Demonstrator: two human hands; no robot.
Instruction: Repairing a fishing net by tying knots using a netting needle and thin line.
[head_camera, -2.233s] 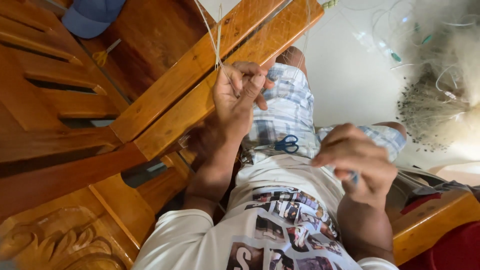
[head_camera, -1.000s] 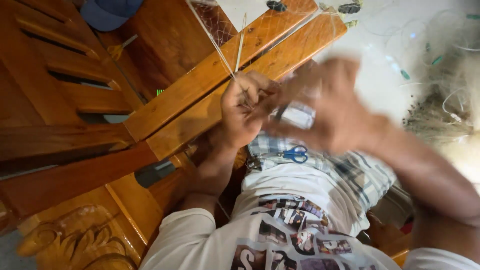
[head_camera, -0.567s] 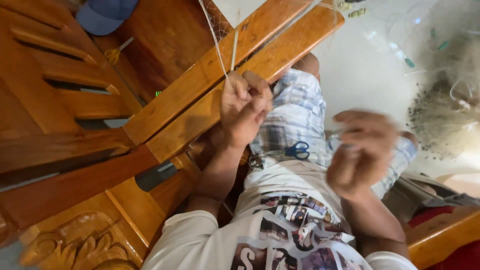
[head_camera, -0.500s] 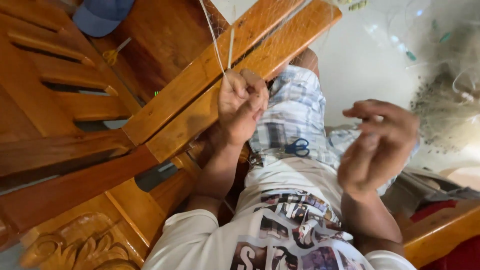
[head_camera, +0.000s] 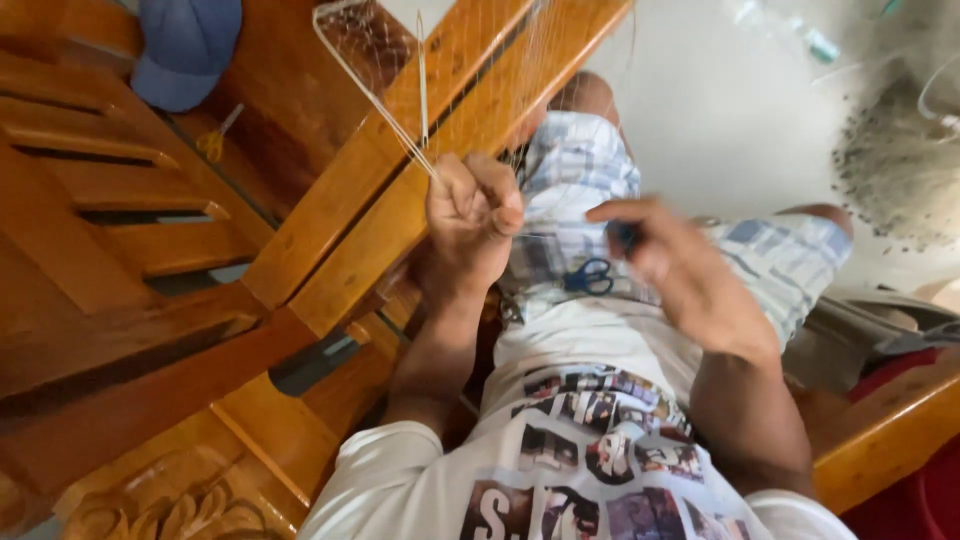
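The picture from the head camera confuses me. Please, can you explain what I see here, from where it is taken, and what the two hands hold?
The camera sits on a person's head and looks down at their own body, so you see a white printed shirt and checked shorts. There is no machine, only two bare hands. The left hand is closed on thin pale cords that run up to a fine net, stretched beside a wooden armrest. The right hand is blurred; it seems to pinch something small and dark, but I cannot tell what. Blue-handled scissors lie on the lap. A blue cap rests on the wooden furniture, and a heap of netting lies on the pale floor.
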